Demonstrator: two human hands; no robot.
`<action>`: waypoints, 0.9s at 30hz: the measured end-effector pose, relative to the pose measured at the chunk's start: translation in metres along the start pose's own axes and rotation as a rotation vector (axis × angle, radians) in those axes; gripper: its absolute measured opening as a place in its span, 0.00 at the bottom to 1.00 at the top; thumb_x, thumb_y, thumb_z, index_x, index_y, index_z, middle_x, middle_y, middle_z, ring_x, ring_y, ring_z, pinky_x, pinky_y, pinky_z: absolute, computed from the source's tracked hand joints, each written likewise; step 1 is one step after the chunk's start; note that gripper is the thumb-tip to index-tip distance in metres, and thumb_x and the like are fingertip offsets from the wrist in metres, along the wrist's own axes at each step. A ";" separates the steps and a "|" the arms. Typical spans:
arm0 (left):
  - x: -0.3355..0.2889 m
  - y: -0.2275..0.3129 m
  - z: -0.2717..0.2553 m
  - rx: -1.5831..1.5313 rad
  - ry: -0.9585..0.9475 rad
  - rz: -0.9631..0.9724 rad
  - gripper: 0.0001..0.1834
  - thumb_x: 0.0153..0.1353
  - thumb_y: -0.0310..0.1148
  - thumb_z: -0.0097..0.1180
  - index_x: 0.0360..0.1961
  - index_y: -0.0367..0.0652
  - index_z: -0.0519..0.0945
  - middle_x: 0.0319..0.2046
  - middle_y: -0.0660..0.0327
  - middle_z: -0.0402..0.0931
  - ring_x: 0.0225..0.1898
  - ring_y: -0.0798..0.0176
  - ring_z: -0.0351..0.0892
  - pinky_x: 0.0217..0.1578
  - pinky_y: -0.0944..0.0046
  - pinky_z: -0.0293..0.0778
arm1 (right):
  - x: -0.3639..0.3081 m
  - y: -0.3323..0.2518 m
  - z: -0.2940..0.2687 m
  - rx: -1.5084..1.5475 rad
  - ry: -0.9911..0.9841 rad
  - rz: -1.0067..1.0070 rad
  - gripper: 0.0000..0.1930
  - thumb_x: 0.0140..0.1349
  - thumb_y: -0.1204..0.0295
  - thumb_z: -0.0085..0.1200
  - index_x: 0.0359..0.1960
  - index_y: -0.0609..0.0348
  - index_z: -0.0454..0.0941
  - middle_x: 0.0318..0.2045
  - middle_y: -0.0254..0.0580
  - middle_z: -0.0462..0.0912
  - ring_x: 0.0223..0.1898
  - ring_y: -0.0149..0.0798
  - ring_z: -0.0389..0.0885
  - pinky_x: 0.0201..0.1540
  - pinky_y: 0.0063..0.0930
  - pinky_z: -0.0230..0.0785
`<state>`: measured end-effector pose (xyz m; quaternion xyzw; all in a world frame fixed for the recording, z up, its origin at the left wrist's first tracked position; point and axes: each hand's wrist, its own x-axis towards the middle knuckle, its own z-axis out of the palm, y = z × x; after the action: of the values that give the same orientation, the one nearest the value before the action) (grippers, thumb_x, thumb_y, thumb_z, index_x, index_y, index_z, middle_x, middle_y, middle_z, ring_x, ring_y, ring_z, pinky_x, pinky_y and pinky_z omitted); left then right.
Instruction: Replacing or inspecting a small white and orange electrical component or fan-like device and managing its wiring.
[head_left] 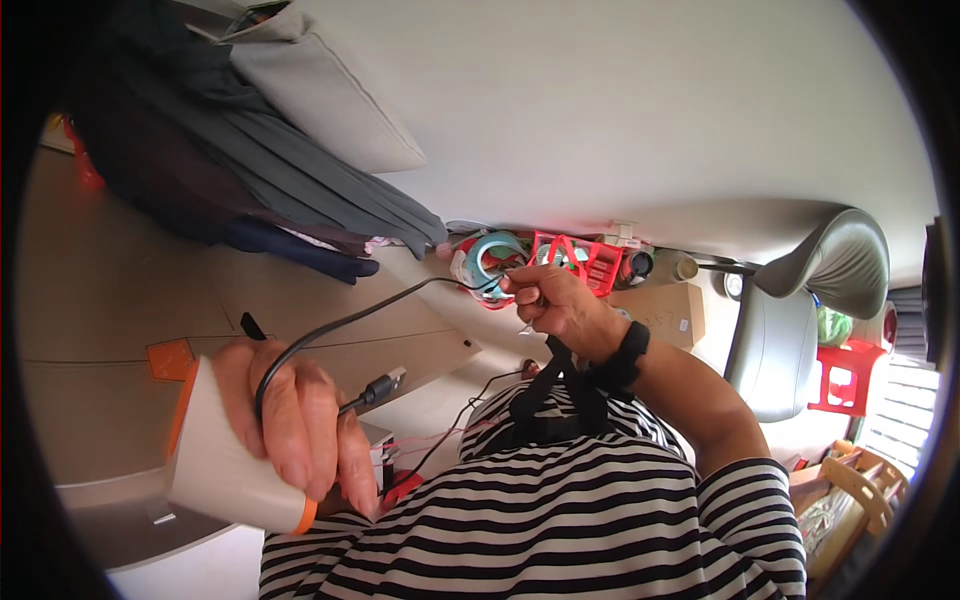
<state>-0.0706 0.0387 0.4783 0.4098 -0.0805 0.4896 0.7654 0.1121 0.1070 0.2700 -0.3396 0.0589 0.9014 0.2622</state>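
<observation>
Soft daylight from a glaring slatted window (905,405) at right, dimmer left side, fisheye-bent edges, black corners.

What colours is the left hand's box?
The box is whitish with orange edges, best seen in the head view.

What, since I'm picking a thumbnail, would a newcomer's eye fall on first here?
A newcomer's eye would likely go first to the left hand, at lower left, holding a white box with orange edges and a black cable with a metal-tipped plug. The cable arcs up to the right hand near the centre, which pinches it. The striped shirt filling the lower middle also stands out.
</observation>
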 end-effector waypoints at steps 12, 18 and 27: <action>-0.036 0.022 0.009 0.078 0.032 -0.068 0.12 0.54 0.27 0.55 0.29 0.28 0.68 0.32 0.36 0.70 0.37 0.44 0.73 0.33 0.35 0.74 | -0.019 0.023 0.026 -0.339 -0.123 0.254 0.13 0.60 0.68 0.42 0.29 0.69 0.68 0.24 0.47 0.77 0.09 0.20 0.57 0.08 0.11 0.47; -0.018 -0.012 -0.005 -0.093 0.084 -0.317 0.15 0.58 0.34 0.50 0.35 0.29 0.69 0.39 0.36 0.69 0.41 0.45 0.72 0.38 0.36 0.71 | -0.014 0.045 0.026 -0.214 -0.238 0.340 0.18 0.63 0.61 0.40 0.38 0.67 0.64 0.31 0.55 0.78 0.10 0.21 0.60 0.08 0.11 0.52; -0.026 -0.038 0.037 0.038 0.338 -0.439 0.20 0.47 0.40 0.62 0.31 0.37 0.68 0.27 0.48 0.70 0.24 0.54 0.69 0.28 0.51 0.73 | -0.029 -0.016 0.032 -0.002 -0.315 -0.153 0.09 0.60 0.67 0.44 0.22 0.54 0.65 0.13 0.25 0.64 0.10 0.20 0.54 0.09 0.15 0.46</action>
<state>-0.0426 -0.0120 0.4684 0.3445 0.1481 0.3749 0.8479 0.1200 0.1177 0.3140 -0.1980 -0.0099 0.9209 0.3356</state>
